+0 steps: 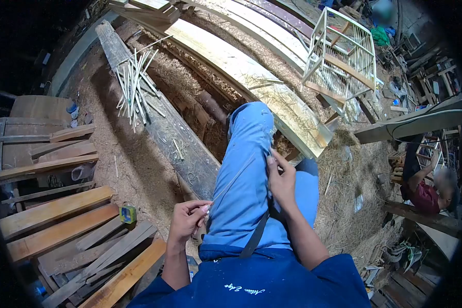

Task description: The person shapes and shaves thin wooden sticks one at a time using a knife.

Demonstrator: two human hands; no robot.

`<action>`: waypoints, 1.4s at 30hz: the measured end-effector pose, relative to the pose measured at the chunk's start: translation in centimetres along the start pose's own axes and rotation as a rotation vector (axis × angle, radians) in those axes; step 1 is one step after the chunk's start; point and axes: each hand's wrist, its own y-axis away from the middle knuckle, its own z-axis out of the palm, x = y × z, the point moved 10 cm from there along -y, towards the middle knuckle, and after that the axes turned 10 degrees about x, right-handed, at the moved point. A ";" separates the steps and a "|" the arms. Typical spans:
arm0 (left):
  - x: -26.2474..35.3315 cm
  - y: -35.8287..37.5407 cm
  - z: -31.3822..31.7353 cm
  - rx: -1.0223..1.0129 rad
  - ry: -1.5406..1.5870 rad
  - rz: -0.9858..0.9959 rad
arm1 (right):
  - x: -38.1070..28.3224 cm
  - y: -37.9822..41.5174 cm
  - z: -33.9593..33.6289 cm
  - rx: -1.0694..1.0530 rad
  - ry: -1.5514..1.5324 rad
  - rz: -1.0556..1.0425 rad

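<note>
- As a thin strip (234, 177) slants across blue trousers (241, 205), the left hand (187, 218) pinches its lower end.
- The right hand (282, 179) bends its fingers beside the thigh; their grip cannot be told.
- White script on the navy shirt (292, 280) appears to read "Action Edge."
- Pale sticks (133, 90) heap a worn plank (182, 149) above shavings-strewn ground (138, 159).

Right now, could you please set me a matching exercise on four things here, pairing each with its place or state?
1. Left hand
2. Bundle of pale sticks
3. Tape measure
4. Slatted frame

A. Among the boards at the left
B. At the upper right of the view
C. Holding a thin strip in its fingers
D. On the long grey plank

Pairs: 1-C, 2-D, 3-A, 4-B
</note>
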 end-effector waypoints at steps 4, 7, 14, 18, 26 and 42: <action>1.9 -1.3 1.2 -0.028 -0.052 0.129 | 2.3 0.2 1.0 -0.216 -0.235 0.581; 3.4 -1.6 2.0 -0.103 -0.121 0.126 | 1.6 0.4 1.9 -0.256 -0.303 0.659; 5.1 -2.7 2.7 -0.134 -0.228 0.242 | 0.7 0.4 1.1 -0.259 -0.421 0.713; 4.8 -2.8 2.8 -0.134 -0.252 0.177 | 1.9 0.0 0.1 -0.138 -0.466 0.692; 3.9 -4.9 5.2 0.017 -0.090 0.166 | 3.3 0.9 0.7 -0.172 -0.410 0.542; 5.2 -9.2 8.8 0.095 -0.187 0.315 | -3.4 2.1 1.9 -0.507 0.235 -0.061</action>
